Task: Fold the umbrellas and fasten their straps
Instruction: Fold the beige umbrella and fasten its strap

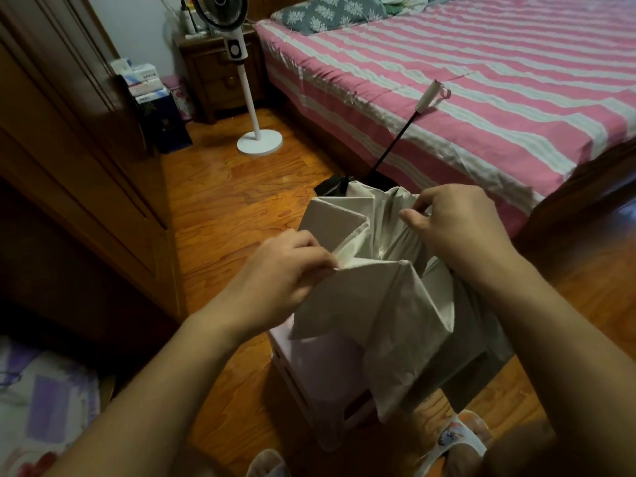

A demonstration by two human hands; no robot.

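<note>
Left hand (275,273) fingers (309,247) pinch a fold of the pale umbrella canopy (378,304) at frame centre; right hand (457,225) fingers (418,220) are clamped on gathered fabric just right of it. The black shaft (395,141) rises toward the white handle (428,98) over the striped bed (481,98), upper right. A pale stool (309,366) stands beneath.

The umbrella (389,304) canopy is smooth, matt grey cloth; the floor (220,187) is glossy wood; the bed (481,84) carries striped woven cloth.

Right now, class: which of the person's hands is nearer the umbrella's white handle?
Right. The right hand grips canopy folds below the handle; the left hand pinches fabric lower, farther left.
</note>
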